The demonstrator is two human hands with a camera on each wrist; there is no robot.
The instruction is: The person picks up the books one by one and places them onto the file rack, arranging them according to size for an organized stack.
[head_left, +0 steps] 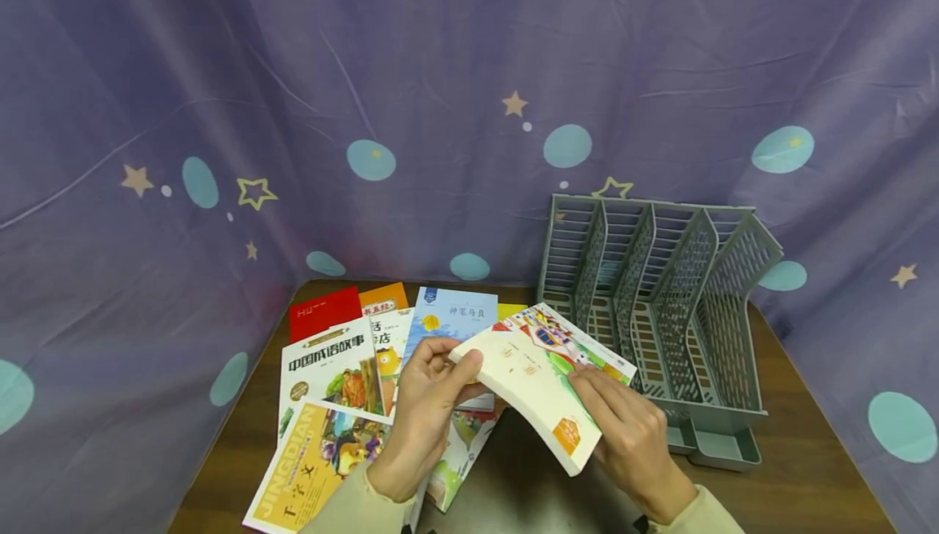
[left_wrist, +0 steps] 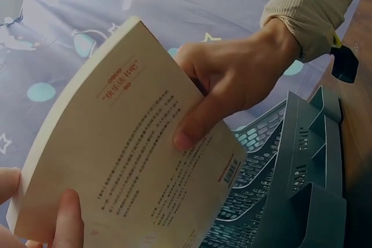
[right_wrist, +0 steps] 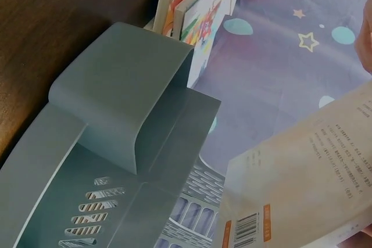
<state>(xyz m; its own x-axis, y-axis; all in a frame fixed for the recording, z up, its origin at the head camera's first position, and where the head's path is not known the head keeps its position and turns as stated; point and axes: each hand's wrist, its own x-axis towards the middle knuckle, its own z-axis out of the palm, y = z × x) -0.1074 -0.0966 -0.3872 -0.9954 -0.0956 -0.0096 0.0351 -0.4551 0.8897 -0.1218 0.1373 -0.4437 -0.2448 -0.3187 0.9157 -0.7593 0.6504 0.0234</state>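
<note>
A thick, cream-covered paperback book (head_left: 539, 391) with a colourful picture is held tilted above the table, its covers bowed. My left hand (head_left: 425, 416) pinches its left corner, thumb on the upper face. My right hand (head_left: 623, 428) grips the opposite long side, fingers over the picture. In the left wrist view, the book's back cover (left_wrist: 133, 143) shows printed text and a barcode, with the right thumb pressed on it. The right wrist view shows the back cover (right_wrist: 302, 172) too. A grey-green desk book rack (head_left: 693, 346) stands just beyond the right hand.
Overlapping books lie at the left: a red one (head_left: 323, 314), a white one (head_left: 323, 367), a yellow one (head_left: 308, 469) and a blue one (head_left: 458, 314), among several. The rack has upright dividers and a small front tray (head_left: 722, 448). A patterned purple curtain (head_left: 440, 69) hangs behind the wooden table (head_left: 800, 452).
</note>
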